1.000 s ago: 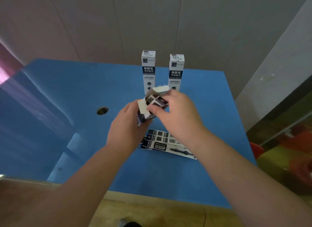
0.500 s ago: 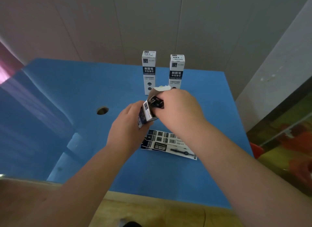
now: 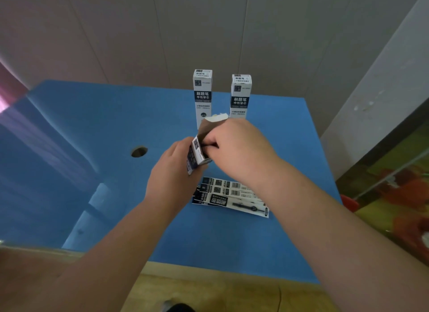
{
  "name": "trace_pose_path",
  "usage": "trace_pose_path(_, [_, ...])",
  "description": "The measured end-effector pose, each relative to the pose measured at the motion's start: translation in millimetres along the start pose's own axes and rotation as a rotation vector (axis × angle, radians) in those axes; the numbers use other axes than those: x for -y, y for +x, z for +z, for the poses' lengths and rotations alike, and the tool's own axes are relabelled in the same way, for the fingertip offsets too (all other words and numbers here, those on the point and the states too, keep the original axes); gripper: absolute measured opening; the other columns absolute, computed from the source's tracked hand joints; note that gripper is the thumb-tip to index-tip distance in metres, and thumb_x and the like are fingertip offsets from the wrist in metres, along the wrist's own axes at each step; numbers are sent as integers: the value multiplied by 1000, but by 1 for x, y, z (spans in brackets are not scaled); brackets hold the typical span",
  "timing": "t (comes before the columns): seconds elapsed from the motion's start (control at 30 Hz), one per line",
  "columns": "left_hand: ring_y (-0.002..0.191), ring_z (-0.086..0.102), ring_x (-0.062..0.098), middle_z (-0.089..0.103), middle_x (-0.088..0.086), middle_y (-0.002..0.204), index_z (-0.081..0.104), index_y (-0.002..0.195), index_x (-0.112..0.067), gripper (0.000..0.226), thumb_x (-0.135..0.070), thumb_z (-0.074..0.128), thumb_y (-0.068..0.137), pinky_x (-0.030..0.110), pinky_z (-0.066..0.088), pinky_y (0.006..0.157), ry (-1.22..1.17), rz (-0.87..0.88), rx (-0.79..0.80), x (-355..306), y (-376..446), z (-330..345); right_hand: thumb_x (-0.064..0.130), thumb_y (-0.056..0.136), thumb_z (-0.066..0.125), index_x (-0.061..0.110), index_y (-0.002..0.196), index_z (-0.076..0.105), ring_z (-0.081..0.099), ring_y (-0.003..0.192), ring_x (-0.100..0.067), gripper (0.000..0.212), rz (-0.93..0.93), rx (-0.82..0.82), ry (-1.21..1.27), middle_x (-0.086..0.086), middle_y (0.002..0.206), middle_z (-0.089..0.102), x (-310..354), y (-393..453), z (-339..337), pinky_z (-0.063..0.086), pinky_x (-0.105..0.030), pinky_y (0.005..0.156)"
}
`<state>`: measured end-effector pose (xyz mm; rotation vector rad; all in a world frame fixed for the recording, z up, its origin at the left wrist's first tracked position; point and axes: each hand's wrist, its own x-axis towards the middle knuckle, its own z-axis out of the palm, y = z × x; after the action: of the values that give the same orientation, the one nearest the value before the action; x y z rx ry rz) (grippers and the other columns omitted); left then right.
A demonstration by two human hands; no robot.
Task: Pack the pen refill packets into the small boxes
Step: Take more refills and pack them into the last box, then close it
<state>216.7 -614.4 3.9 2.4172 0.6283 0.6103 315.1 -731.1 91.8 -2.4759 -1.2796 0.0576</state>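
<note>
Blue foam covered the table (image 3: 92, 130), which had a round hole (image 3: 139, 151) left of centre. The left hand (image 3: 173, 174) gripped a small box (image 3: 197, 154), held tilted above the surface, its top flap (image 3: 214, 123) open. The right hand (image 3: 236, 146) was at the box mouth, fingers curled; whether they pinched a packet could not be told. Several pen refill packets (image 3: 229, 196) lay flat on the foam just beneath the hands. Two closed boxes (image 3: 202, 95) stood upright side by side, apart, at the far edge.
</note>
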Motion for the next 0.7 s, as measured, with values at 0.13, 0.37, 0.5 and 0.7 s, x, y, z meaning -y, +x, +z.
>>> trace_pose_path(0.13, [101, 55, 7, 60, -19, 112, 53, 121, -38, 35, -37, 70, 90, 29, 45, 76, -21, -9, 15, 1, 3, -1, 31, 95, 60, 31, 91, 74, 56, 85, -16, 15, -109, 15, 112, 7, 84, 58, -11, 0, -4, 44, -31, 68])
trace_pose_path(0.37, [111, 56, 8, 58, -19, 123, 50, 132, -39, 49, -35, 73, 89, 27, 42, 85, -49, -74, 51, 4, 2, -6, 36, 100, 58, 26, 109, 69, 56, 80, -6, 17, 163, -279, 466, 11, 93, 63, -55, -25, 34, 45, -26, 72])
trace_pose_path(0.5, [113, 56, 9, 57, -19, 124, 49, 134, -39, 51, -33, 73, 89, 27, 42, 87, -60, -82, 56, 3, 2, -7, 44, 97, 60, 23, 132, 62, 57, 116, -21, 41, 201, 205, 57, 1, 121, 61, -78, -29, 57, 47, -35, 93])
trace_pose_path(0.7, [111, 57, 10, 54, -23, 118, 49, 132, -41, 51, -34, 74, 89, 28, 42, 86, -60, -87, 52, 4, 3, -6, 45, 91, 68, 19, 136, 58, 50, 123, -28, 53, 198, 417, -83, -5, 128, 56, -86, -33, 74, 48, -44, 98])
